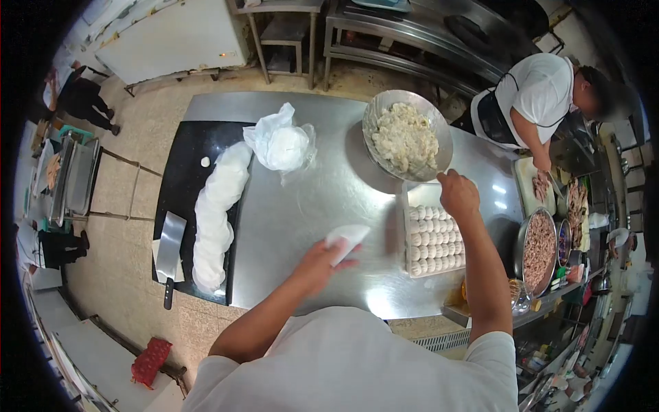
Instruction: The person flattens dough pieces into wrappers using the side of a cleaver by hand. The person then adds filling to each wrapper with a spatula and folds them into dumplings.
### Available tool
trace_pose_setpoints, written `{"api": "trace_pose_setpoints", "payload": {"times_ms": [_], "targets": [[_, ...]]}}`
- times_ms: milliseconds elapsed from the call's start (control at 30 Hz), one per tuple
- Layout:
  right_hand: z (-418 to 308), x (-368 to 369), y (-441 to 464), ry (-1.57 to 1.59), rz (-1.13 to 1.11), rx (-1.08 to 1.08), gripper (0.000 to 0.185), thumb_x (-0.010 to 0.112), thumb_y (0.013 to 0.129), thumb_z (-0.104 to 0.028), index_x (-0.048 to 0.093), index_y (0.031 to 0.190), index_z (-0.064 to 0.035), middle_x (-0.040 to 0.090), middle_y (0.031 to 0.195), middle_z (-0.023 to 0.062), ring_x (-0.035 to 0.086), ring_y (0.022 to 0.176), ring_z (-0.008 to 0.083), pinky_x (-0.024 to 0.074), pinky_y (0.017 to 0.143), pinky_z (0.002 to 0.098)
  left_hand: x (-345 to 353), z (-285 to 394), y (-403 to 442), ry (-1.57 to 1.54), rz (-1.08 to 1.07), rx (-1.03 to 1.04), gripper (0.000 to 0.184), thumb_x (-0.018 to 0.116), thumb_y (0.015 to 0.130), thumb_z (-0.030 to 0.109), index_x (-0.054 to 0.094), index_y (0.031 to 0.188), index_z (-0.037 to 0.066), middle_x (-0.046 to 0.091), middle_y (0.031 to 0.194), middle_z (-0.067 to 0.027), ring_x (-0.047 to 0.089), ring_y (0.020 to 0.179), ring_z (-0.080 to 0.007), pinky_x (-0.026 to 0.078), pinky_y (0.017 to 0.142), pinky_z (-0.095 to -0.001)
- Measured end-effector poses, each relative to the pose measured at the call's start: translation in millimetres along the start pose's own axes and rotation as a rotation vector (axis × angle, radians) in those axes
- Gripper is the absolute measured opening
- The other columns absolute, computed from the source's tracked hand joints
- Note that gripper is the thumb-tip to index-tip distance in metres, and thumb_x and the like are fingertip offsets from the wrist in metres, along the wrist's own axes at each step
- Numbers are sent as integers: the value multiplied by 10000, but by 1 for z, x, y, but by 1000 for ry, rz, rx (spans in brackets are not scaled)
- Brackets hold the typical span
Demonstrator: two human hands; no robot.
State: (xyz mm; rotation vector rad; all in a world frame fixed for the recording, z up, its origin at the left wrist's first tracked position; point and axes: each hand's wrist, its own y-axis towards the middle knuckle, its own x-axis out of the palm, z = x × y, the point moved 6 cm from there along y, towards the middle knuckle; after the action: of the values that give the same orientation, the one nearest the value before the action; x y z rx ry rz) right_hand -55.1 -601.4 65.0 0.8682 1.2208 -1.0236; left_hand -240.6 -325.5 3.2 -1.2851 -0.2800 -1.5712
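My left hand (317, 269) holds a thin white dough wrapper (347, 240) above the steel table, its fingers closed on the near edge. At the near right rim of a large metal bowl (372, 150) is my right hand (460, 195), fingers closed. Whatever it grips is too small to make out. Pale, lumpy filling (403, 137) lies in the bowl. Just below my right hand, a tray (414, 272) carries rows of small pleated dumplings (432, 240), partly covered by my forearm.
Floured dough wrappers (221, 216) form a long pile on a black board (171, 199), beside a cleaver (170, 250). A white plastic bag (281, 147) sits behind. At right, a co-worker (535, 96) cuts meat on a board (527, 180), near a bowl of minced meat (540, 250).
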Motion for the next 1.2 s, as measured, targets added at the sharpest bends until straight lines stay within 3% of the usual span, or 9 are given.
{"api": "trace_pose_setpoints", "payload": {"times_ms": [67, 300, 333, 400, 600, 833, 900, 933, 1200], "targets": [[-1, 12, -9, 72, -13, -13, 145, 564, 852, -102, 689, 925, -85, 668, 936, 167, 690, 825, 363, 563, 715, 476, 16, 14, 2, 1841, 42, 666, 482, 448, 1054, 370, 555, 1334, -8, 507, 1431, -216, 502, 1302, -433, 421, 1098, -501], [13, 13, -12, 207, -14, 18, 236, 537, 859, -80, 713, 1014, -106, 681, 903, 167, 688, 811, 385, 556, 714, 498, 31, 58, 20, 1271, 168, 101, 466, 508, 1046, 338, 567, 1282, -59, 599, 1325, -191, 555, 1270, -312, 366, 1148, -454], [11, 12, -11, 177, 5, 30, 234, 537, 861, -82, 712, 1015, -105, 681, 909, 169, 689, 813, 385, 555, 711, 499, 25, 55, 26, 1277, 180, 94, 466, 508, 1046, 338, 567, 1282, -59, 599, 1325, -191, 555, 1270, -312, 366, 1148, -454], [5, 6, -11, 183, 11, 47, 228, 540, 857, -87, 709, 1009, -96, 678, 916, 181, 689, 818, 387, 554, 715, 496, 4, 52, 38, 101, 250, 250, 627, 450, 1055, 448, 466, 1388, -83, 577, 1371, -199, 555, 1283, -297, 376, 1147, -446], [-12, 16, -8, 282, 34, 24, 205, 524, 871, -75, 698, 979, -70, 688, 933, 184, 684, 846, 397, 544, 733, 494, 18, 56, 31, -185, -42, 221, 794, 309, 1043, 591, 425, 1421, -98, 515, 1452, -207, 502, 1350, -321, 368, 1155, -441], [-12, 25, -18, 448, 85, -83, 205, 562, 856, -60, 715, 991, -84, 700, 916, 166, 681, 827, 392, 542, 739, 481, 14, 54, 34, 18, 133, 265, 687, 404, 1046, 521, 518, 1337, -91, 588, 1358, -210, 533, 1312, -321, 374, 1147, -446], [-6, 20, -21, 465, 90, -102, 213, 566, 855, -62, 721, 998, -89, 699, 909, 162, 681, 822, 388, 541, 734, 483, 36, 68, 29, 1508, 161, 88, 514, 475, 1051, 378, 589, 1250, -83, 638, 1245, -222, 585, 1236, -310, 416, 1102, -447], [-6, 14, -23, 489, 91, -126, 220, 570, 855, -63, 728, 1005, -94, 697, 901, 158, 680, 817, 383, 539, 728, 485, 39, 68, 31, 1756, 130, 96, 511, 475, 1051, 379, 591, 1242, -81, 639, 1243, -220, 588, 1230, -308, 423, 1094, -446], [-6, 13, -14, 383, 135, 23, 209, 564, 880, -98, 735, 999, -108, 692, 920, 150, 682, 827, 368, 537, 718, 480, -3, 73, 73, 1418, 311, 30, 492, 475, 1058, 385, 611, 1178, -72, 647, 1228, -205, 609, 1187, -290, 478, 1032, -430]]}}
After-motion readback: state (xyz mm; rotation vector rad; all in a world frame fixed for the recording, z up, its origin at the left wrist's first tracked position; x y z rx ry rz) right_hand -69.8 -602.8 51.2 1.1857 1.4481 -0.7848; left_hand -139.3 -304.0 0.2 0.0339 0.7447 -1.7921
